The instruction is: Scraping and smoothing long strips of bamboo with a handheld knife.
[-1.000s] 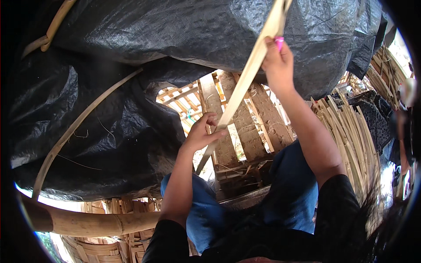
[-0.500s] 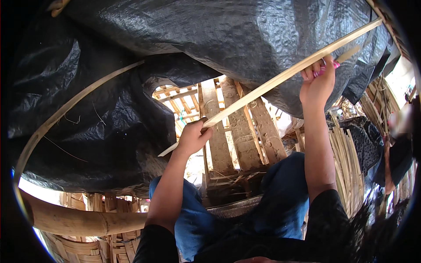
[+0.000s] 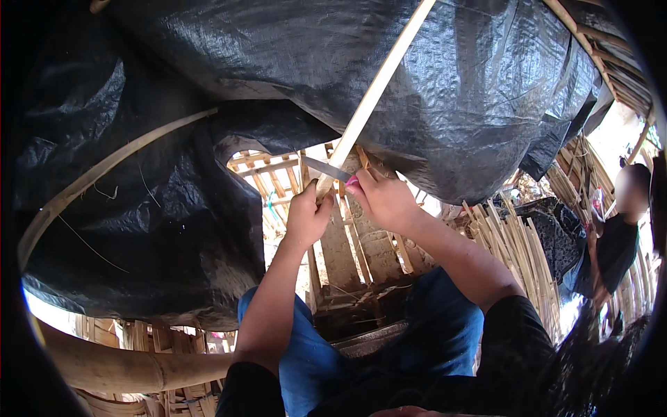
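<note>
My left hand (image 3: 308, 214) is closed round the lower end of a long pale bamboo strip (image 3: 379, 85), which slants up and to the right past the top of the picture. In my right hand (image 3: 386, 200) is a knife with a pink handle (image 3: 353, 182), held in closed fingers. Its blade (image 3: 326, 167) points left and lies across the strip, just above my left hand. Whether the edge bites into the strip is too small to tell. Most of the handle is hidden by my fingers.
Black plastic sheeting (image 3: 278, 48) hangs ahead and left, with a curved bamboo pole (image 3: 111, 170) across it. Wooden slats (image 3: 379, 240) lie below my hands. Split bamboo strips (image 3: 517, 254) stand at the right, near another person (image 3: 615, 243). A thick bamboo pole (image 3: 139, 365) runs lower left.
The strip has swung to a steeper angle. My right hand has come down and left, bringing the knife from beside the strip's far part to across it near my left hand.
</note>
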Demonstrator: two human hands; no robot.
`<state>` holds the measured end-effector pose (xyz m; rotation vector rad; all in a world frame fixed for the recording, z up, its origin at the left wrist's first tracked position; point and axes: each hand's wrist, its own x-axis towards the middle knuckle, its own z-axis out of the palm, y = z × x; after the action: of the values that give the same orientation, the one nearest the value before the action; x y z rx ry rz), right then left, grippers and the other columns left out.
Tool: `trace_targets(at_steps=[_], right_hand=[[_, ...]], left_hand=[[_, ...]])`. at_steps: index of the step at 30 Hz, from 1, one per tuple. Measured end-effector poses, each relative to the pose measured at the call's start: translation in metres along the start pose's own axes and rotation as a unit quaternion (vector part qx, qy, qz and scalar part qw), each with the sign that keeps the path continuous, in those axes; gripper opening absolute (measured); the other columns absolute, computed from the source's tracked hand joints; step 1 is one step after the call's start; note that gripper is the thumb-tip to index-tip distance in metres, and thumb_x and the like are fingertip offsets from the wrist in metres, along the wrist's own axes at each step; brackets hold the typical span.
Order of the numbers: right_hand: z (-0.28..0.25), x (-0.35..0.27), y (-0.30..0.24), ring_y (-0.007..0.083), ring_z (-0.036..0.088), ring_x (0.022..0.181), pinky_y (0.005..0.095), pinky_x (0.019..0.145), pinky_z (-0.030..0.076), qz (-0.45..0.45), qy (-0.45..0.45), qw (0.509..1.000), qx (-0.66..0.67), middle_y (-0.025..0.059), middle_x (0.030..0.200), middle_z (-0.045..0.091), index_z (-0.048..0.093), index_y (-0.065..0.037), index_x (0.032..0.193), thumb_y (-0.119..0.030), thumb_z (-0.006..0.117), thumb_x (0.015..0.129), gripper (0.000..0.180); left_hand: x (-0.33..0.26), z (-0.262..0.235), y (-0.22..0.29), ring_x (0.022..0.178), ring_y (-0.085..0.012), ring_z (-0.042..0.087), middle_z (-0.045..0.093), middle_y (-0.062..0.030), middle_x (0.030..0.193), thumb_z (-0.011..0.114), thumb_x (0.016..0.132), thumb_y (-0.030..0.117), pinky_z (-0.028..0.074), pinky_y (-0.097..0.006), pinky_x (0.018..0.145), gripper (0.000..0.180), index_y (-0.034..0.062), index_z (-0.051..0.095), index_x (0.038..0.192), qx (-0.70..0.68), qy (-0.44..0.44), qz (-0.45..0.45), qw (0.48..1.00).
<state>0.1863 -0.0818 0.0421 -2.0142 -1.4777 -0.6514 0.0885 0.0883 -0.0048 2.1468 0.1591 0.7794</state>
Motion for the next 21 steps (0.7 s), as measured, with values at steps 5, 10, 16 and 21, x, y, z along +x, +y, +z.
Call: trace_targets(at_steps=[5, 10, 16, 21], right_hand=[[-0.011, 0.021, 0.004, 0.0363, 0.062, 0.052, 0.045, 0.046, 0.051, 0.072, 0.008, 0.993, -0.091, 0.015, 0.061, 0.061, 0.055, -0.002, 0.089, -0.033, 0.047, 0.098, 0.033], [0.005, 0.012, -0.016, 0.0297, 0.065, 0.054, 0.0419, 0.047, 0.052, 0.013, -0.096, 0.987, -0.126, 0.0117, 0.06, 0.063, 0.058, -0.003, 0.09, -0.039, 0.043, 0.099, 0.04], [0.011, 0.023, -0.019, 0.0268, 0.065, 0.051, 0.0382, 0.044, 0.051, 0.013, -0.08, 0.985, -0.151, 0.0089, 0.058, 0.062, 0.058, -0.004, 0.089, -0.044, 0.046, 0.097, 0.042], [0.012, 0.019, -0.018, 0.0241, 0.063, 0.046, 0.0361, 0.04, 0.049, -0.01, -0.058, 0.981, -0.183, 0.0067, 0.054, 0.06, 0.058, -0.005, 0.085, -0.043, 0.05, 0.095, 0.04]], left_hand=[[-0.004, 0.004, 0.002, 0.057, -0.0112, 0.056, 0.063, -0.0114, 0.071, 0.059, 0.091, 0.011, 0.043, -0.029, 0.054, 0.023, -0.0009, 0.058, 0.11, -0.059, 0.018, -0.018, 0.998], [-0.001, 0.002, 0.009, 0.051, -0.0293, 0.061, 0.06, -0.0196, 0.062, 0.06, 0.088, 0.013, 0.044, -0.037, 0.049, 0.022, -0.0053, 0.056, 0.098, 0.012, 0.023, -0.022, 0.999], [0.002, 0.0, 0.001, 0.045, -0.0119, 0.05, 0.053, -0.0075, 0.054, 0.06, 0.088, 0.009, 0.036, -0.03, 0.045, 0.026, -0.0024, 0.058, 0.111, 0.001, 0.055, -0.005, 0.998], [0.001, 0.001, 0.004, 0.047, -0.0109, 0.05, 0.056, -0.0071, 0.056, 0.06, 0.088, 0.009, 0.037, -0.029, 0.046, 0.023, -0.0019, 0.059, 0.108, -0.024, 0.052, -0.009, 0.998]])
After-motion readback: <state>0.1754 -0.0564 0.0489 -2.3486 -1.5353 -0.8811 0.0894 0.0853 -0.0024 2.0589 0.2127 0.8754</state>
